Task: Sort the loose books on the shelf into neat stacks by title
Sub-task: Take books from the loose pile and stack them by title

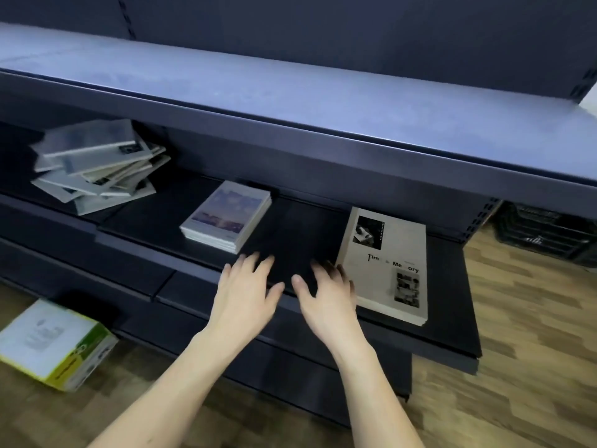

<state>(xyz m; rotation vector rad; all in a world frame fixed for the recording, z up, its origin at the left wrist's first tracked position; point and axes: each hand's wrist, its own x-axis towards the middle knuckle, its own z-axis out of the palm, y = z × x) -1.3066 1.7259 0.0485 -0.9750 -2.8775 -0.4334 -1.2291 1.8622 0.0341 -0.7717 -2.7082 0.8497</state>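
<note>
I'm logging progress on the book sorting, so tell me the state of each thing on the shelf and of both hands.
Messy pile: books askew, unsorted.
Sky-cover stack: squared, lying flat.
Cream-cover stack: flat, neat, at the shelf's right end.
Left hand: open, empty.
Right hand: open, empty, beside the cream-cover stack.

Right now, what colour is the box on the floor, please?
White with yellow-green edges, seen in the head view: the box.
</note>
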